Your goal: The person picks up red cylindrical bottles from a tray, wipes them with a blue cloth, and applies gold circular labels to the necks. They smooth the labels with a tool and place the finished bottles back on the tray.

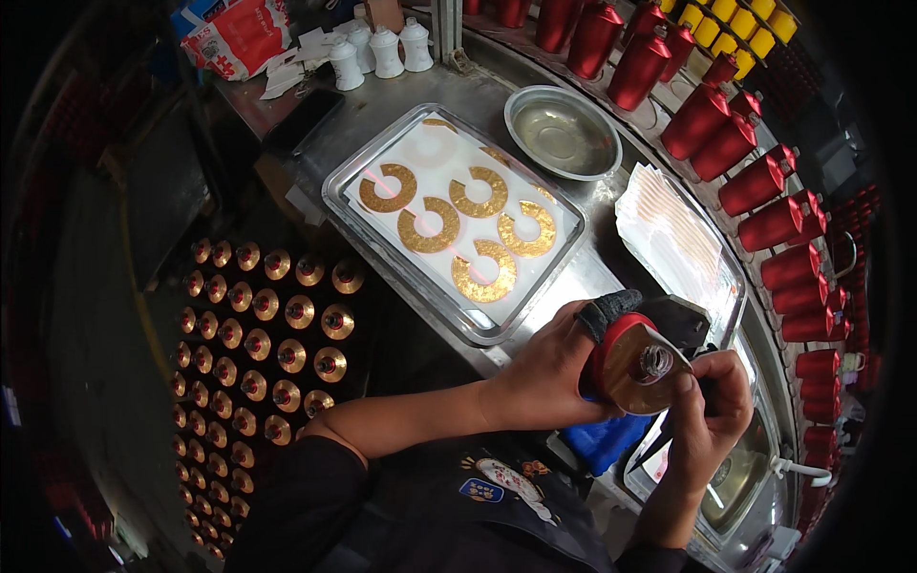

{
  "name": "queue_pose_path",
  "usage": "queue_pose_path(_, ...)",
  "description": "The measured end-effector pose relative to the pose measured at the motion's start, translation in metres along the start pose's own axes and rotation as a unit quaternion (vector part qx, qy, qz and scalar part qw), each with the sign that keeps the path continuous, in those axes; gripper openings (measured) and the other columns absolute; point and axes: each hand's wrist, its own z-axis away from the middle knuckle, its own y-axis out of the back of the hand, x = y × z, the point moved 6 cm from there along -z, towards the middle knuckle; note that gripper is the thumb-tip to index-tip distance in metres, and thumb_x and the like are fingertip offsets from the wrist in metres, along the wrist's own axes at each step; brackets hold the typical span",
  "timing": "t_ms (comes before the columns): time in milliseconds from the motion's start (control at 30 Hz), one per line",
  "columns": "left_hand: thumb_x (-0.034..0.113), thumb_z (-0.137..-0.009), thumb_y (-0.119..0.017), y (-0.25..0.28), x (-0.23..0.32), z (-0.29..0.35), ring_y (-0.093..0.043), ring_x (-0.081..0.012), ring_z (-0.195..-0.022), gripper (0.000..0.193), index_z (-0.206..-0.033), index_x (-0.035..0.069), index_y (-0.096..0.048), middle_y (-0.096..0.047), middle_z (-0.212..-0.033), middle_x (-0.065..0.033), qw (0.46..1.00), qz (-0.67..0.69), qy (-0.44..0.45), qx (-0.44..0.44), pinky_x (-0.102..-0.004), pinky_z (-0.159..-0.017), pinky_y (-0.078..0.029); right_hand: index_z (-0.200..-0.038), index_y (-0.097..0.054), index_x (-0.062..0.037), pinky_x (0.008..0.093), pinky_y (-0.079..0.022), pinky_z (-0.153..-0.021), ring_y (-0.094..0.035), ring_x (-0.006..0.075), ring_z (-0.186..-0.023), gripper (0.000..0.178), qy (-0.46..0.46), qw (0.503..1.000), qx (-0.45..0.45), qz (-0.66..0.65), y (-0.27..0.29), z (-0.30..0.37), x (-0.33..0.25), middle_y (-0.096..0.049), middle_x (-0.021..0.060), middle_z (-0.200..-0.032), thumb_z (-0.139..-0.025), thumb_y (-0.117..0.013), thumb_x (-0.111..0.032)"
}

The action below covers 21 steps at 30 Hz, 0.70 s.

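Steel workbench with a tray [336,191] of gold rings at frame centre; lower right, left hand [544,372] grips a gold-faced red cone [638,368], right hand [707,411] pinching its edge

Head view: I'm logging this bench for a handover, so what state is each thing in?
Left hand: gripping the red cone.
Right hand: pressed to the cone's gold face.
Red cone: held, partly gold-covered.
Metal tray: holds five gold ring cutouts.
Steel bowl: upright, looks empty.

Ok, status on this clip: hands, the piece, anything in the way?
Left hand grips red-and-gold cone. Right hand on its gold face, dark tool held. Steel tray of gold rings beyond, apart. Nothing between hands.
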Motion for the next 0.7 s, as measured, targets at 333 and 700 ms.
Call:
queue_pose_path(333, 0.030, -0.071, -0.092, 0.004, -0.007, 0.008, -0.044, -0.0378, -0.137, 0.110, -0.155, 0.002, -0.026, -0.040, -0.148, -0.0236, 0.999, 0.026, -0.008, -0.027, -0.0442, -0.115, -0.038, -0.101, -0.061, 0.0010, 0.0177, -0.032, -0.051, -0.049, 0.0063, -0.058, 0.020, 0.087, 0.981, 0.154, 0.077, 0.076, 0.028, -0.020, -0.059, 0.0065, -0.089, -0.092, -0.063, -0.017)
queue_pose_path(700, 0.012, -0.072, -0.086, 0.017, -0.023, 0.048, -0.037, -0.0310, -0.145, 0.101, -0.153, 0.001, -0.027, -0.035, -0.155, -0.0193, 0.996, 0.092, -0.012, -0.007, -0.0436, -0.121, -0.027, -0.131, -0.058, -0.0006, 0.0195, -0.029, -0.035, -0.037, 0.0050, -0.039, 0.039, -0.116, 0.831, 0.543, -0.038, 0.401, 0.350, 0.180, -0.066, 0.0071, -0.077, -0.101, -0.052, -0.025)
